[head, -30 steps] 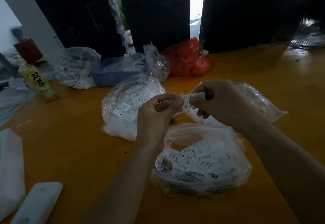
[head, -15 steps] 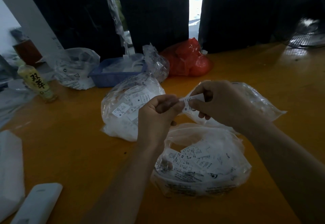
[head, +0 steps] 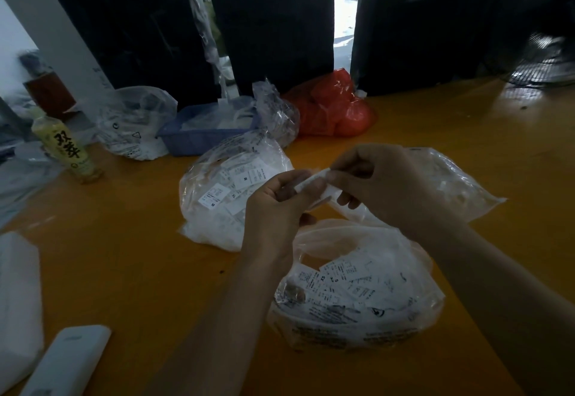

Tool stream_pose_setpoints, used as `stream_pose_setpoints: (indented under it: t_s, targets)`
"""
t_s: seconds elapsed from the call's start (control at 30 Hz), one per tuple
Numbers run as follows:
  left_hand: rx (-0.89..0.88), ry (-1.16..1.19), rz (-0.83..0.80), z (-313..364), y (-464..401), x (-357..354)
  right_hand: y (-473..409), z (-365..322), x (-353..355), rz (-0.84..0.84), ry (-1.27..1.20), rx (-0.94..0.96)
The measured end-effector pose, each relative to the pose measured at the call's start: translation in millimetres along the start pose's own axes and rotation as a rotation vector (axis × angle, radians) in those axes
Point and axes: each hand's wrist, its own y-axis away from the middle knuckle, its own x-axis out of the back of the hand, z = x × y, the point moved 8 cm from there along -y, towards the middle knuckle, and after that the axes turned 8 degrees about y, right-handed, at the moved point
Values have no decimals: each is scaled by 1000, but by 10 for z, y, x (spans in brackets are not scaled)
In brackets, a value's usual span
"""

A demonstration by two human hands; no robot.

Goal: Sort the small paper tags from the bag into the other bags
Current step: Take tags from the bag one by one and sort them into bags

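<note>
A small white paper tag [head: 314, 180] is held between both hands above the table. My left hand [head: 277, 205] pinches its left end and my right hand [head: 382, 184] pinches its right end. Below them lies an open clear bag [head: 357, 296] holding several printed tags. A fuller clear bag of tags [head: 230, 196] stands to the left of my hands. Behind my right hand a flatter clear bag [head: 460, 187] lies on the table, partly hidden by the hand.
On the orange table [head: 140, 271] stand a blue tray [head: 199, 137], a red bag [head: 333, 109], another clear bag [head: 137, 125] and a bottle [head: 65, 149] at the left. A white device [head: 68, 361] lies at the front left. Black bundles [head: 273, 22] line the back.
The tag has tilted, its left end lower now, as my fingers work along it. Both hands stay in nearly the same spot.
</note>
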Motion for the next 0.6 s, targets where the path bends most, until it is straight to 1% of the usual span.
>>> stream_pose_setpoints:
  t_s: [0.17, 0.27, 0.33, 0.47, 0.6]
  targets:
    - [42, 65, 60, -44, -19, 45, 41, -74, -14, 84, 79, 40]
    - [48, 82, 94, -41, -16, 80, 101, -179, -110, 60, 182, 106]
    - [56, 101, 108, -44, -19, 96, 122, -198, -142, 52, 192, 115]
    - [90, 143, 49, -34, -1, 22, 114, -191, -115, 84, 180, 121]
    - [143, 102, -55, -32, -13, -40, 61, -141, -8, 125, 134, 95]
